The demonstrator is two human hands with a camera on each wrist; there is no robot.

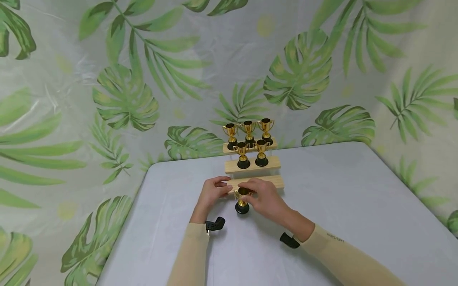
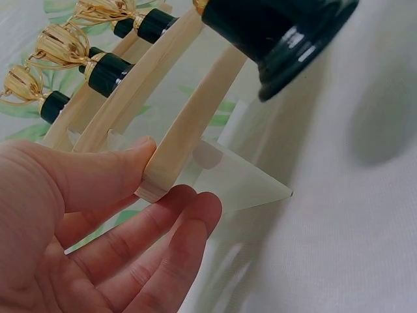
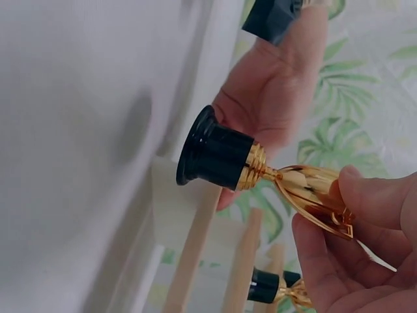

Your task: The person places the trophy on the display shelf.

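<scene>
Head view, six trophies (image 1: pixel 242 201), one stand (image 1: pixel 255 165)

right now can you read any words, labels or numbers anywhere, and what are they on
Right sleeve: a small dark print near the cuff, too small and blurred to read.
Trophy pinched by the right hand: no lettering visible on its gold cup or black base.
Wooden stepped shelf, touched at its end by the left hand: no text.
Nothing else in any view carries readable text.
</scene>
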